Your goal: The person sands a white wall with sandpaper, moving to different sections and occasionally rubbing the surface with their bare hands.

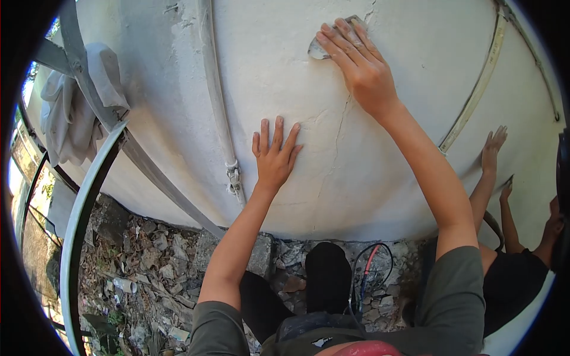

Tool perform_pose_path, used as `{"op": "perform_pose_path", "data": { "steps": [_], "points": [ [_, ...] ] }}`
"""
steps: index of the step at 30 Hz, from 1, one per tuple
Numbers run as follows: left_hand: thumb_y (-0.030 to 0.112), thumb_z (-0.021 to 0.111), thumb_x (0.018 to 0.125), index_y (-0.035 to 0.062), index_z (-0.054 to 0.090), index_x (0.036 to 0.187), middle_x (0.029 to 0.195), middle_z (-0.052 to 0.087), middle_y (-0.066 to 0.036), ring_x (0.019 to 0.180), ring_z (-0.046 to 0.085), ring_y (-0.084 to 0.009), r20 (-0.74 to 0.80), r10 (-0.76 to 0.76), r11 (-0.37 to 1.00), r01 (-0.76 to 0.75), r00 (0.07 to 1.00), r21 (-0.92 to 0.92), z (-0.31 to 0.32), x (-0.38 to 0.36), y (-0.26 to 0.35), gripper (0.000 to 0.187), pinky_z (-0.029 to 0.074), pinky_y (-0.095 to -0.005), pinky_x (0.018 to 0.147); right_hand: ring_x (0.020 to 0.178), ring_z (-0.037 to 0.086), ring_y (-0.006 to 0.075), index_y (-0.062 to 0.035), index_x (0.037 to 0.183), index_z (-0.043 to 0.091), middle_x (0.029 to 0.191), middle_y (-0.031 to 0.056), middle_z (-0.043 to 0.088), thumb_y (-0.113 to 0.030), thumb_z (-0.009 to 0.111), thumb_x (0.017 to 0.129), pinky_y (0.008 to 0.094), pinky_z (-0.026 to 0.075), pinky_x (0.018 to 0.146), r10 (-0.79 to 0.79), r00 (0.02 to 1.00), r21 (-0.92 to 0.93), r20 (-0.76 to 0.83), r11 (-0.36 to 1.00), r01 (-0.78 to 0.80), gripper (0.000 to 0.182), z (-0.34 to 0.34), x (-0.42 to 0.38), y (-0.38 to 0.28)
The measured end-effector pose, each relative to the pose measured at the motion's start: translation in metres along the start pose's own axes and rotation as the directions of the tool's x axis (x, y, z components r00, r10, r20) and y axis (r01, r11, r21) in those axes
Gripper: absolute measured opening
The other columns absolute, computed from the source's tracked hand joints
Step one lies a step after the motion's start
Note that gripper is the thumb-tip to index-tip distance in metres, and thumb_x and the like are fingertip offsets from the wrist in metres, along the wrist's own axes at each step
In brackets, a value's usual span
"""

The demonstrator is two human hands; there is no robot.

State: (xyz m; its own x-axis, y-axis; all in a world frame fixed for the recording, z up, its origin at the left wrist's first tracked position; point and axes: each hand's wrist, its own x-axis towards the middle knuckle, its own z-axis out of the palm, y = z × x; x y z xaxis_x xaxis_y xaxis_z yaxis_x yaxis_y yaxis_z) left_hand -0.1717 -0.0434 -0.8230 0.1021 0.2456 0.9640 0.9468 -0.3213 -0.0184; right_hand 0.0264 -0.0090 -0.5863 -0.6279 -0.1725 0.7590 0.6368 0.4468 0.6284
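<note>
My right hand (365,74) is high on the white wall (392,178), its fingers pressing a thin grey piece of sandpaper (319,50) flat against the surface. The sheet's edges show past my fingertips; the rest lies hidden under them. Below it, a crack (339,130) runs down the plaster. Lower and to the left, my left hand (275,153) rests with spread fingers on the wall, holding nothing. It is just right of a vertical grey pipe (217,89).
At right, another person (516,279) has both hands at the wall, near a curved conduit (478,89). A metal rail (80,237) and draped grey cloth (74,110) stand at left. Rubble (148,267) and a concrete block (258,255) lie below; a cable (389,261) hangs by my knee.
</note>
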Motion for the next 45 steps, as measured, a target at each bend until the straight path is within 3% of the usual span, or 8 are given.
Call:
{"op": "perform_pose_path", "data": {
  "steps": [3, 14, 19, 24, 27, 29, 35, 45],
  "points": [
    [0.017, 0.067, 0.097, 0.0054, 0.057, 0.145, 0.156, 0.05, -0.014, 0.152, 0.031, -0.0391, -0.022, -0.029, 0.998, 0.028, 0.999, -0.054, -0.004, -0.001, -0.002, 0.051, 0.019, -0.0517, 0.121, 0.139, 0.053, 0.0233, -0.0104, 0.138, 0.064, 0.144, 0.0025, 0.062, -0.004, 0.063, 0.09, 0.0425, 0.039, 0.12, 0.123, 0.991, -0.058, -0.058, 0.99, -0.127, 0.048, -0.017, -0.025, 0.027],
    [0.02, 0.066, 0.098, 0.0066, 0.061, 0.143, 0.15, 0.057, -0.012, 0.15, 0.036, -0.039, 0.105, -0.039, 0.999, 0.039, 0.994, -0.005, -0.037, 0.014, 0.012, 0.047, 0.022, -0.0499, 0.121, 0.139, 0.053, 0.0246, -0.0115, 0.138, 0.065, 0.144, 0.0032, 0.063, -0.005, 0.065, 0.094, 0.0449, 0.038, 0.12, 0.383, 0.906, -0.089, -0.182, 0.911, -0.403, 0.045, -0.026, -0.108, 0.03],
    [0.002, 0.064, 0.097, 0.0015, 0.062, 0.136, 0.134, 0.07, -0.008, 0.142, 0.051, -0.0307, -0.241, 0.131, 0.973, -0.172, 0.962, -0.157, -0.042, 0.1, 0.026, 0.038, 0.025, -0.0482, 0.121, 0.139, 0.054, 0.0252, -0.0116, 0.139, 0.065, 0.144, 0.0036, 0.063, -0.003, 0.065, 0.094, 0.0455, 0.037, 0.12, 0.313, 0.948, -0.065, -0.051, 0.947, -0.316, 0.046, -0.04, -0.131, 0.035],
    [0.001, 0.074, 0.092, 0.0121, 0.067, 0.131, 0.116, 0.078, 0.002, 0.107, 0.073, -0.0156, -0.565, 0.186, 0.964, -0.26, 0.804, -0.053, -0.031, 0.216, 0.017, 0.042, 0.039, -0.0413, 0.113, 0.139, 0.054, 0.0267, -0.0087, 0.138, 0.066, 0.142, 0.0057, 0.064, -0.001, 0.065, 0.094, 0.0461, 0.037, 0.12, 0.429, 0.853, -0.102, -0.296, 0.874, -0.475, 0.044, -0.034, -0.089, 0.079],
    [0.019, 0.067, 0.1, 0.0188, 0.064, 0.139, 0.132, 0.072, 0.0, 0.119, 0.067, -0.0176, -0.526, 0.077, 0.966, -0.194, 0.847, -0.172, -0.017, 0.238, 0.0, 0.038, 0.034, -0.0419, 0.116, 0.142, 0.049, 0.0352, 0.003, 0.138, 0.061, 0.146, 0.02, 0.058, -0.011, 0.056, 0.103, 0.0474, 0.033, 0.123, 0.511, 0.807, -0.147, -0.297, 0.81, -0.567, 0.039, -0.048, -0.05, 0.111],
    [0.027, 0.049, 0.103, -0.0006, 0.04, 0.155, 0.161, 0.039, -0.023, 0.152, 0.033, -0.0357, -0.284, -0.067, 0.967, -0.008, 0.957, -0.255, -0.019, 0.245, 0.005, 0.06, 0.023, -0.0486, 0.123, 0.141, 0.049, 0.035, 0.0025, 0.138, 0.061, 0.145, 0.0199, 0.058, -0.011, 0.056, 0.103, 0.0477, 0.033, 0.123, 0.515, 0.789, -0.12, -0.334, 0.807, -0.578, 0.039, -0.044, -0.042, 0.112],
    [0.032, 0.049, 0.103, 0.0, 0.035, 0.158, 0.165, 0.029, -0.025, 0.155, 0.022, -0.04, -0.233, 0.093, 0.98, -0.048, 0.968, 0.191, -0.024, 0.246, 0.019, 0.064, 0.015, -0.0527, 0.124, 0.14, 0.052, 0.0301, -0.0051, 0.139, 0.062, 0.144, 0.0108, 0.061, -0.007, 0.062, 0.097, 0.0463, 0.035, 0.121, 0.504, 0.814, -0.082, -0.29, 0.834, -0.546, 0.042, -0.028, -0.102, 0.059],
    [0.034, 0.048, 0.103, 0.0027, 0.033, 0.159, 0.168, 0.024, -0.023, 0.156, 0.018, -0.0384, -0.214, 0.095, 0.983, -0.058, 0.972, 0.175, -0.023, 0.243, 0.018, 0.066, 0.011, -0.0546, 0.124, 0.143, 0.05, 0.0268, -0.0108, 0.141, 0.064, 0.145, 0.0062, 0.062, -0.003, 0.064, 0.096, 0.0466, 0.034, 0.12, 0.443, 0.854, -0.092, -0.271, 0.872, -0.481, 0.046, -0.036, -0.095, 0.069]
  ]
}}
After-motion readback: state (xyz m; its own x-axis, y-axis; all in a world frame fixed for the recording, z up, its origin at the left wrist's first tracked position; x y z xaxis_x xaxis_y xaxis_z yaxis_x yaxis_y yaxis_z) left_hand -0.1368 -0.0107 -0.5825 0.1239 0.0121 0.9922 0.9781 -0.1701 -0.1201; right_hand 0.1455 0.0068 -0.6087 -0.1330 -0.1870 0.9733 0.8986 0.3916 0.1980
